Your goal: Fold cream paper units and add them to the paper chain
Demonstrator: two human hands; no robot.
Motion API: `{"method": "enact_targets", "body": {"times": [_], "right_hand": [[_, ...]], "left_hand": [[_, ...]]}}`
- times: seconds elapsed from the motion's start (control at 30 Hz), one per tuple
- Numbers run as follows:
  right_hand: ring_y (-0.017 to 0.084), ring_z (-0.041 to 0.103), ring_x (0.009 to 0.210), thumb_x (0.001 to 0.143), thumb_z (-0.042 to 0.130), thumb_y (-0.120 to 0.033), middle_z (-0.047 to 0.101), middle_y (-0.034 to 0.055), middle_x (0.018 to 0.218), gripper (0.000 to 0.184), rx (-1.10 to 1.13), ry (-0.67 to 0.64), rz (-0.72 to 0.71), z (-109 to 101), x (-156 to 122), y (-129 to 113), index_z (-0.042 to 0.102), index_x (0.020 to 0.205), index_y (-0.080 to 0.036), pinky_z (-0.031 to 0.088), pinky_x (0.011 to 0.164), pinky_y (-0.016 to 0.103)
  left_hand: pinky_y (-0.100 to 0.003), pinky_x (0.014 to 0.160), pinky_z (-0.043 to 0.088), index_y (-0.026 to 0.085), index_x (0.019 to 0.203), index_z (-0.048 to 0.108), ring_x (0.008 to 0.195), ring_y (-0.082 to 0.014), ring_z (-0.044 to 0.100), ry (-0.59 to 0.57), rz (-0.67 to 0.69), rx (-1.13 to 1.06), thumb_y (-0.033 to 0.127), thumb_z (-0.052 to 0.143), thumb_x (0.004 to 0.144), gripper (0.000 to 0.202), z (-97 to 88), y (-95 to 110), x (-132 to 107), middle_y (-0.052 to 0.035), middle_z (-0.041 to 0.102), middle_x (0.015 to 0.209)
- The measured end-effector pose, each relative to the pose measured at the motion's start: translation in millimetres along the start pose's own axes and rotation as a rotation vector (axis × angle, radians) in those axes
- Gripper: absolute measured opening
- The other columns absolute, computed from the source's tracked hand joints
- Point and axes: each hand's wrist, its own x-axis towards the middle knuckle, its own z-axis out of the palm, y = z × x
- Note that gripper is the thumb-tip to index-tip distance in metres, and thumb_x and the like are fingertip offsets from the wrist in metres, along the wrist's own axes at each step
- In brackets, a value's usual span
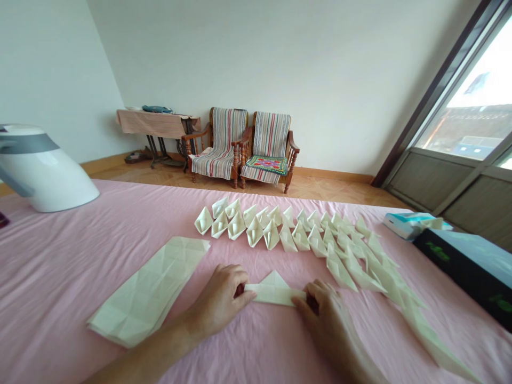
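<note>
Between my hands is a folded piece of pale paper, with a triangular peak on top and a flat band along its lower edge. My left hand pinches the band's left end between thumb and curled fingers. At the right end, my right hand grips it the same way, thumb in front. Just beyond stand rows of folded paper boats, which curve round toward me on the right. A stack of creased paper sheets lies flat to the left of my left hand.
A pink cloth covers the table. A white and grey jug stands at the far left. On the right are a black box and a blue and white packet. Two wooden armchairs stand beyond the table.
</note>
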Motion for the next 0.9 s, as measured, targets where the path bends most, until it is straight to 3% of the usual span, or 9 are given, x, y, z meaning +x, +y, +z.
{"method": "enact_targets", "body": {"times": [0.67, 0.8, 0.9], "right_hand": [[0.016, 0.048, 0.058, 0.079, 0.063, -0.024, 0.050, -0.0029, 0.060, 0.029, -0.078, 0.018, 0.025, 5.3, 3.6, 1.0, 0.042, 0.059, -0.023, 0.025, 0.055, 0.028], [0.016, 0.048, 0.058, 0.080, 0.062, -0.024, 0.050, -0.0029, 0.060, 0.028, -0.079, 0.015, 0.033, 3.9, 3.4, -1.1, 0.042, 0.059, -0.023, 0.024, 0.055, 0.028], [0.017, 0.049, 0.059, 0.080, 0.061, -0.023, 0.051, -0.0025, 0.061, 0.027, -0.077, 0.011, 0.033, 2.2, 3.1, -3.3, 0.043, 0.060, -0.023, 0.025, 0.056, 0.028]], "left_hand": [[-0.025, 0.060, 0.031, 0.017, 0.057, 0.046, 0.063, -0.0151, 0.052, 0.028, -0.054, 0.038, 0.015, 0.066, 0.073, 0.025, 2.6, 1.0, 4.5, 0.0025, 0.056, 0.063], [-0.027, 0.067, 0.036, 0.018, 0.071, 0.054, 0.073, -0.0178, 0.055, 0.057, -0.041, 0.035, 0.012, 0.069, 0.073, 0.016, 2.7, 1.6, 2.5, 0.0012, 0.059, 0.075], [-0.032, 0.080, 0.037, 0.018, 0.091, 0.057, 0.091, -0.0214, 0.054, 0.110, 0.030, 0.047, 0.004, 0.069, 0.074, 0.025, 2.8, 5.8, -0.6, -0.0016, 0.061, 0.093]]}}
